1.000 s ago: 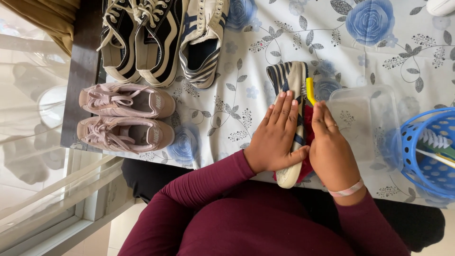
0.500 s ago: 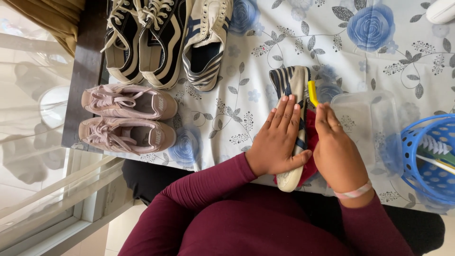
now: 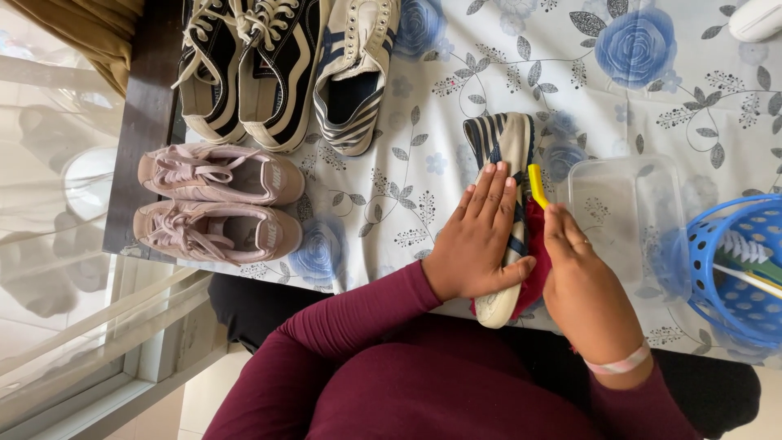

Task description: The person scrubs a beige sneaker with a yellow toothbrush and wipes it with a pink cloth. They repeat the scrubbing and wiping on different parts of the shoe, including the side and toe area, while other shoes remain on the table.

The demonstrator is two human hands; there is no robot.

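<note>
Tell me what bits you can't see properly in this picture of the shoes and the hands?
- Striped shoe, head view: its middle is hidden under the left hand.
- Yellow tool: only its tip shows; the right hand covers the rest.
- Red cloth: mostly hidden between shoe and right hand.
- Blue basket: cut off by the right edge.
- White object: cut off at the top corner, too little shows to tell.

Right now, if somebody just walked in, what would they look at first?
Probably the two hands in the middle: the left hand presses flat on a striped cream shoe lying on the flowered tablecloth, while the right hand holds a yellow-handled tool against it. Next, the row of shoes at the table's left edge, a pink pair below a black pair, and the blue basket at the right.
</note>
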